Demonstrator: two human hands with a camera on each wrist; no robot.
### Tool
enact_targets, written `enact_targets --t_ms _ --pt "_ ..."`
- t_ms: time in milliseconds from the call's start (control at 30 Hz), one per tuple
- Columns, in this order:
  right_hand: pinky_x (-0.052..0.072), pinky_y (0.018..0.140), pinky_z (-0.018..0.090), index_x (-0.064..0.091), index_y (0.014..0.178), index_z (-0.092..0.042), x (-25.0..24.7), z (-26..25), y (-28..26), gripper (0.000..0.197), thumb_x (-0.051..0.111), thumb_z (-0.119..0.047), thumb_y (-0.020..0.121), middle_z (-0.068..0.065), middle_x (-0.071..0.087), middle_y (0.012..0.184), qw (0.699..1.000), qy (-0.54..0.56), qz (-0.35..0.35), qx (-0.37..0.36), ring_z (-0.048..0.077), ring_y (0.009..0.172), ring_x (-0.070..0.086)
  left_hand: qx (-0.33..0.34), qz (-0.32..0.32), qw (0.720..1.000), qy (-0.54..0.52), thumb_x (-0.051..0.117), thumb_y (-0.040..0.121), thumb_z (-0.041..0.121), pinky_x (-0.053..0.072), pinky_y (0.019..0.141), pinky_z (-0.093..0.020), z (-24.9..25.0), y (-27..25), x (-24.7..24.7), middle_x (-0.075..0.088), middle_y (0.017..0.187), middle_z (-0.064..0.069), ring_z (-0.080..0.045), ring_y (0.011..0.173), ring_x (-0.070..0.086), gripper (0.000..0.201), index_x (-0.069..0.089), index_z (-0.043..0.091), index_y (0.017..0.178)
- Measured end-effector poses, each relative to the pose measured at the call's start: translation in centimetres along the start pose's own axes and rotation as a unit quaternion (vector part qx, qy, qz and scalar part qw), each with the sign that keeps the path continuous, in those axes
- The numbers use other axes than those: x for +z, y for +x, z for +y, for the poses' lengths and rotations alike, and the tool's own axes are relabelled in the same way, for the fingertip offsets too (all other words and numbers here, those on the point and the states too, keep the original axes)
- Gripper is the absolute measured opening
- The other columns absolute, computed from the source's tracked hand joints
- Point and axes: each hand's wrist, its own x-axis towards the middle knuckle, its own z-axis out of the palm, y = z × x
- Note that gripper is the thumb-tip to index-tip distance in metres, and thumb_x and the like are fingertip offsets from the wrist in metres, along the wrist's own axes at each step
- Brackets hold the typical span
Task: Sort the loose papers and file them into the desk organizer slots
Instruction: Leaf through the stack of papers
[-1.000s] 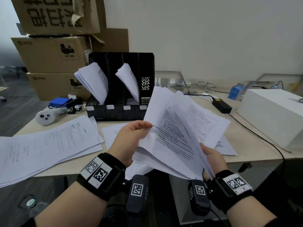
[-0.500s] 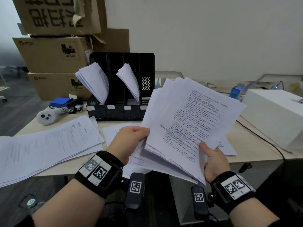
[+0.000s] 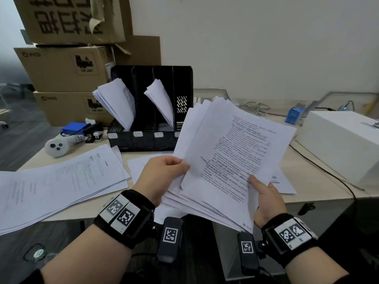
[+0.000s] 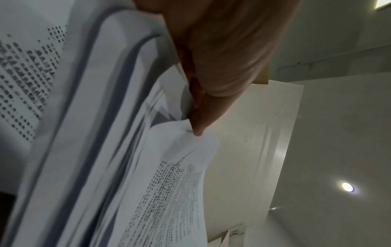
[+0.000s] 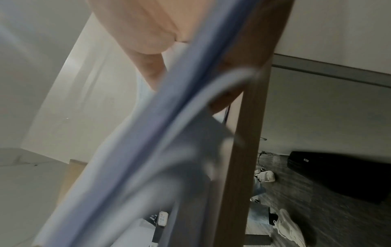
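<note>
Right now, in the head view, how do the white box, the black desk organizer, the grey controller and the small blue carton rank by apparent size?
1. white box
2. black desk organizer, close to the box, so unsure
3. grey controller
4. small blue carton, farther back, so its rank is unsure

Sheaf of papers [image 3: 231, 160] between both hands: 1.0 s ago fanned open, one printed sheet folded out toward right-hand side. Now sheets lie closed together, top printed sheet flat and face-up over the stack. Right hand [image 3: 266, 201]: was behind/under the fan near lower right corner; now thumb lies on top sheet at lower edge. Left hand [image 3: 162, 177]: grip on left edge approx. as at 0.5 s ago; fingertips now overlap top sheet's left edge.
</note>
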Motion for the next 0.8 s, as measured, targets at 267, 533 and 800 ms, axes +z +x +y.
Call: enact_targets --t_ms 267,533,800 --pt "0.052 0.099 0.059 0.07 0.122 -0.01 -0.4 0.54 0.46 0.039 0.075 -0.026 0.087 0.015 0.076 0.115 0.982 0.134 0.018 0.131 0.039 0.107 0.071 0.011 0.032 0.998 -0.044 0.071 0.088 0.035 0.058 0.091 -0.05 -0.37 0.16 0.17 0.074 0.088 -0.005 -0.027 0.088 0.07 0.014 0.069 0.021 0.089" --pt "0.061 0.067 0.039 0.065 0.123 -0.002 0.09 -0.08 -0.19 0.033 0.053 -0.025 0.102 0.018 0.073 0.115 0.975 0.132 -0.018 0.18 0.03 0.086 0.075 -0.021 0.014 0.998 -0.05 0.049 0.098 -0.002 0.059 0.075 -0.032 -0.09 0.05 0.12 0.079 0.1 -0.012 -0.021 0.084 0.072 0.031 0.077 0.012 0.099" --pt "0.046 0.109 0.055 0.065 0.127 -0.01 -0.06 0.26 -0.1 0.043 0.075 -0.028 0.089 0.011 0.073 0.123 0.998 0.054 -0.006 0.029 0.033 0.116 0.068 -0.066 -0.011 0.997 -0.04 0.067 0.092 0.041 0.05 0.084 -0.035 0.16 -0.27 -0.46 0.074 0.088 -0.003 -0.026 0.082 0.068 0.043 0.073 -0.001 0.084"
